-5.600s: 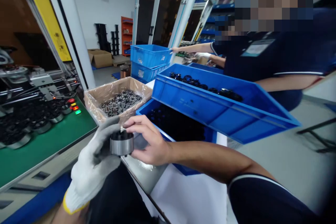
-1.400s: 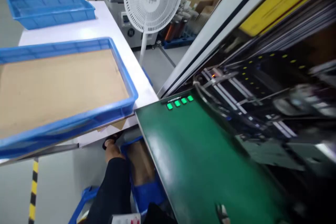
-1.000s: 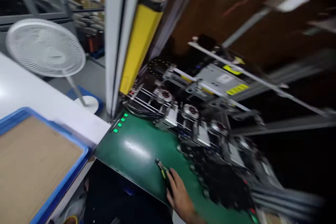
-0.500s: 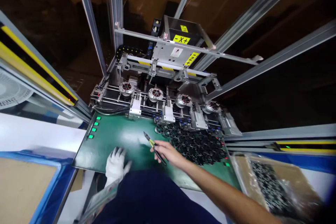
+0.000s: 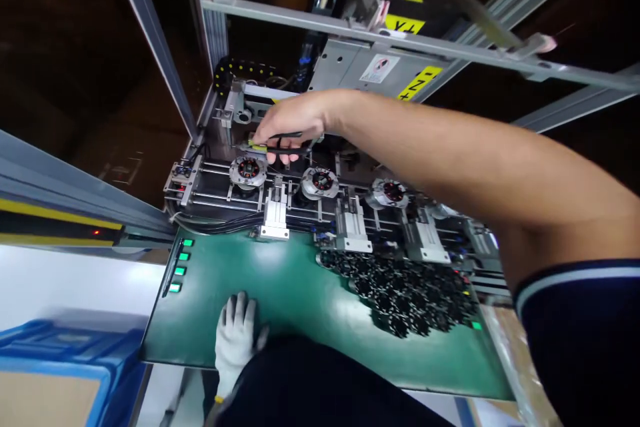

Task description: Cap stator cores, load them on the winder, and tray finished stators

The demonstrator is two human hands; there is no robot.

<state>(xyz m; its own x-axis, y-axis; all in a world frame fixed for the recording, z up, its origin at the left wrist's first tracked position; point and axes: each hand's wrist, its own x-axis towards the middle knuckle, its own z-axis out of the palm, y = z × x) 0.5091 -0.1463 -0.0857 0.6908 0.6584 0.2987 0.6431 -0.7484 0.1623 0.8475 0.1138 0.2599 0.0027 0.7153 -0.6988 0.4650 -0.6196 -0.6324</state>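
My right hand (image 5: 293, 127), bare, reaches into the machine and grips pliers (image 5: 287, 148) with yellow and black handles. Their tip points left, just above and behind the leftmost round fixture (image 5: 248, 172), which holds a dark part with copper-coloured windings. Whether the jaws touch anything cannot be made out. My left hand (image 5: 236, 333), in a white glove, lies flat on the green work surface (image 5: 280, 280) near its front edge, fingers stretched out and holding nothing. A second round fixture (image 5: 320, 183) and a third fixture (image 5: 389, 193) carry similar parts.
Many small black parts (image 5: 400, 293) lie spread on the right of the work surface. Green lit buttons (image 5: 180, 271) line its left edge. A metal crossbar (image 5: 350, 30) spans above my forearm. A blue bin (image 5: 100, 373) stands at lower left, metal posts (image 5: 155, 47) around.
My right hand has moved forward and up with the pliers, from over the work surface to the leftmost fixture. My gloved left hand remains on the surface. The view has shifted closer to the machine.
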